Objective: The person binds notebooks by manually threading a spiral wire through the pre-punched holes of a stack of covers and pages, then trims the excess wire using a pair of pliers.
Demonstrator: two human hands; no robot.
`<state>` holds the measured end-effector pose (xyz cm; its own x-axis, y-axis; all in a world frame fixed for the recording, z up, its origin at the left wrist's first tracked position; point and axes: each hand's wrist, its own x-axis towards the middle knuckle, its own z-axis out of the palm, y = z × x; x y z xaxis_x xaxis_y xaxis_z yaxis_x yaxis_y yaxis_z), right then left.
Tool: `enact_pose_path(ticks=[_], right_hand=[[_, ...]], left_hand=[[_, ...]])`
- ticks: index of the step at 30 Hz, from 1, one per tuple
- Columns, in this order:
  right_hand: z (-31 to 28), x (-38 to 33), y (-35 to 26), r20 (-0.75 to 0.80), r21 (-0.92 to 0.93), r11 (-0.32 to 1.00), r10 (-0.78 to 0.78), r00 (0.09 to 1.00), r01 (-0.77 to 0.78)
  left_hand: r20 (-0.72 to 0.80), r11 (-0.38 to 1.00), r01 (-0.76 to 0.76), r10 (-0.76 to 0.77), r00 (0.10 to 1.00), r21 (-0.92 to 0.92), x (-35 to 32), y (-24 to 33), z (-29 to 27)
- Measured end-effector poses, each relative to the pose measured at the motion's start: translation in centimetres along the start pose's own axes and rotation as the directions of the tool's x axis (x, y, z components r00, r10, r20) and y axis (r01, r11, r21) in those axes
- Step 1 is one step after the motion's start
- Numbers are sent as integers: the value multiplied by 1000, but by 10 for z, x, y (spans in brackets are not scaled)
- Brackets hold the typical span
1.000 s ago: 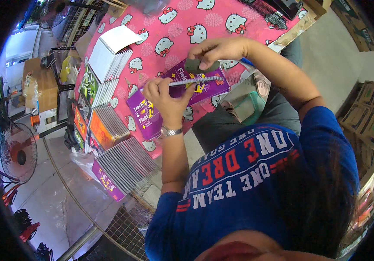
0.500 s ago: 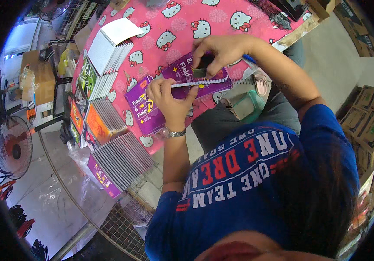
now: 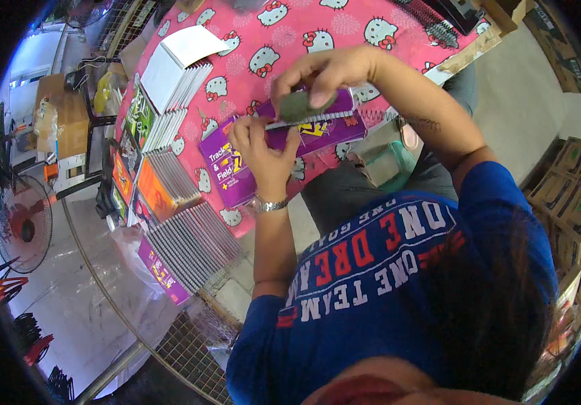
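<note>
A purple notebook (image 3: 324, 138) lies before me on the pink table, its white punched edge standing up. My left hand (image 3: 260, 152) pinches the left end of that edge, thumb on the near side. My right hand (image 3: 334, 71) grips a dark grey-green pad (image 3: 296, 106) against the far side of the edge; what the pad is made of I cannot tell. From the notebook's right end a thin wire coil (image 3: 377, 116) sticks out past the table and under my right forearm. Another purple notebook (image 3: 226, 182) lies flat beneath and left of my left hand.
White-covered notebooks (image 3: 169, 71) are stacked at the table's left, with orange-covered ones (image 3: 159, 189) and a grey-spined row (image 3: 192, 246) nearer me. Black coils (image 3: 442, 35) lie at the far right. A fan (image 3: 27, 229) stands left; cartons (image 3: 570, 179) are piled right.
My right hand has slid left along the notebook's edge with the pad, which now shows more fully. My left hand keeps its hold. The view has shifted slightly.
</note>
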<state>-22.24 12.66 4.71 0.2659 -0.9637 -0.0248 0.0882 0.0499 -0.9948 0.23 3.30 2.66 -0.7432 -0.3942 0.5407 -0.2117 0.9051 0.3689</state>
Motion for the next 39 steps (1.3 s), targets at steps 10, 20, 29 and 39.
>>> enact_pose_path(ticks=[10, 20, 29, 39], right_hand=[[-7, 23, 15, 57, 221, 970, -113, 992, 98], [-23, 25, 16, 94, 97, 989, -117, 989, 108], [-20, 30, 7, 19, 483, 844, -278, 960, 235], [-34, 52, 13, 6, -234, 972, -27, 1000, 28]], left_hand=[[70, 954, 205, -194, 978, -220, 3, -35, -4], [57, 944, 165, -155, 986, -284, 26, -26, 13], [115, 861, 219, -186, 976, -459, 36, -38, 24], [256, 607, 363, -258, 932, -707, 38, -41, 23]])
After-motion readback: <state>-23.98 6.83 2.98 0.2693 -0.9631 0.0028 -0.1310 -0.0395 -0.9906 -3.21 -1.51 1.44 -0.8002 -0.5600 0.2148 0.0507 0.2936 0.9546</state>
